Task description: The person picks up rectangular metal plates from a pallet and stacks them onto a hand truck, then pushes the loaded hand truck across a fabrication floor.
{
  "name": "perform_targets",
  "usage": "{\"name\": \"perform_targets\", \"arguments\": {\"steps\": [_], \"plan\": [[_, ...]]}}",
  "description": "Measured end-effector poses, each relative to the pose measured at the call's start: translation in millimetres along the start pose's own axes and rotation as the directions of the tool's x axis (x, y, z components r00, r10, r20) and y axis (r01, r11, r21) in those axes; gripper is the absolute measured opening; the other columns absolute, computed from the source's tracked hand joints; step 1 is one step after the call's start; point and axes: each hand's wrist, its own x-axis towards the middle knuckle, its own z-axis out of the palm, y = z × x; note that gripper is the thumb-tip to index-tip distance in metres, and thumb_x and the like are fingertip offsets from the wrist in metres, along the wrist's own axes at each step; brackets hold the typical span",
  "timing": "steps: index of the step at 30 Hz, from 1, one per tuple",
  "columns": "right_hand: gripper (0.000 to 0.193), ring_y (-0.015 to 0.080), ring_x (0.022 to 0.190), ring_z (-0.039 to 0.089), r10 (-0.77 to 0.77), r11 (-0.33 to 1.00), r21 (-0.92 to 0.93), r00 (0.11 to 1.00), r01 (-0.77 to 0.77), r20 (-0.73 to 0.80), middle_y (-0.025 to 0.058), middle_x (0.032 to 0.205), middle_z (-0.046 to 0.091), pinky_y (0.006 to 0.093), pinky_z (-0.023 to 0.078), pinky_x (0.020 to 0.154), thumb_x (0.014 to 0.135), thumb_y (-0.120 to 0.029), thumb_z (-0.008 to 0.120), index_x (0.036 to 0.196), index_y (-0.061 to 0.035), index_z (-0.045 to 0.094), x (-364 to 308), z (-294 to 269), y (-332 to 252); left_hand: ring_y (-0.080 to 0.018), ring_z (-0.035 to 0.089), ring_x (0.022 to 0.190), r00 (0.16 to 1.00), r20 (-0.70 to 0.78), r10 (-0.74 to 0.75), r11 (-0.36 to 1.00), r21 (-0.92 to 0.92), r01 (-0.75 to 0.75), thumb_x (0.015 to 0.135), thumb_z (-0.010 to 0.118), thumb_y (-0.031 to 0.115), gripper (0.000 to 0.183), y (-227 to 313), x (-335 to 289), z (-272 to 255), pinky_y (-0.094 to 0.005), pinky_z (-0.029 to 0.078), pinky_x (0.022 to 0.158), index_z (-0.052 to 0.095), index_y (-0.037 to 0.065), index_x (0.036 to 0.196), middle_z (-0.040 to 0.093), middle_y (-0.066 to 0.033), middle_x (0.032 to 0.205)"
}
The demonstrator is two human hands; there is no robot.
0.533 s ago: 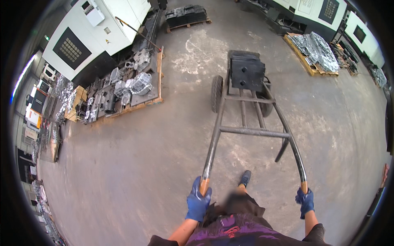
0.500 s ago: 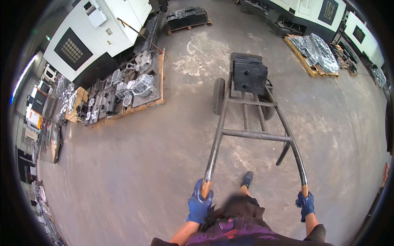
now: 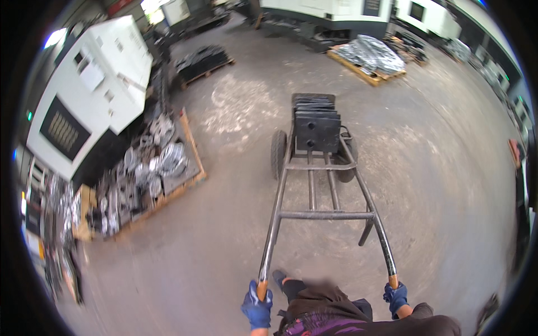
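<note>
In blue gloves, both of my hands grip the ends of a two-wheeled hand cart [image 3: 325, 215]. My left hand [image 3: 257, 307] is closed round the left handle, just below a brownish-orange band. Round the right handle, my right hand [image 3: 396, 297] is closed in the same way. The cart's dark metal frame stretches forward from me, tilted, between two black tyres. At its far end rides a stack of black plates [image 3: 317, 133], the nearest one showing two round holes. Part of the right tyre is hidden behind the frame.
Left of the cart, a wooden pallet [image 3: 193, 179] holds grey metal castings beside a white machine [image 3: 92, 95]. Farther off stands a pallet of dark parts [image 3: 203, 61]. A yellowish pallet [image 3: 367, 77] with silvery wrapped goods lies at the far right. More white machines line the back.
The view has swung, so the floor pallets and machines sit differently in the picture. The cart stays in my grip, and a different foot shows below it.
</note>
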Motion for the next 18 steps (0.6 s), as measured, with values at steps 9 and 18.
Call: {"name": "perform_targets", "arguments": {"steps": [9, 18], "plan": [[0.008, 0.0148, 0.042, 0.052, 0.093, 0.995, 0.037, 0.978, -0.088, -0.185, 0.0052, 0.055, 0.054, 0.0284, 0.041, 0.04, 0.075, -0.009, 0.061, 0.079, -0.0033, 0.057, -118, 55, 17, -0.0352, 0.066, 0.082, 0.979, 0.193, -0.061, 0.994, -0.075, 0.076, 0.073, 0.073, 0.029, 0.058, -59, 67, -60, -0.0451, 0.053, 0.071, 0.053, 0.009, 0.124, 0.066, -0.0182, 0.098], [0.013, 0.0129, 0.044, 0.051, 0.174, 0.983, 0.112, 0.942, -0.148, -0.286, 0.0036, 0.058, 0.055, 0.0281, 0.042, 0.043, 0.075, -0.012, 0.066, 0.083, -0.0044, 0.059, -209, 162, -8, -0.0363, 0.065, 0.084, 0.957, 0.276, 0.084, 0.986, -0.163, -0.04, 0.073, 0.072, 0.028, 0.057, -116, 191, -97, -0.0445, 0.052, 0.072, 0.053, 0.009, 0.123, 0.066, -0.0184, 0.098]]}}
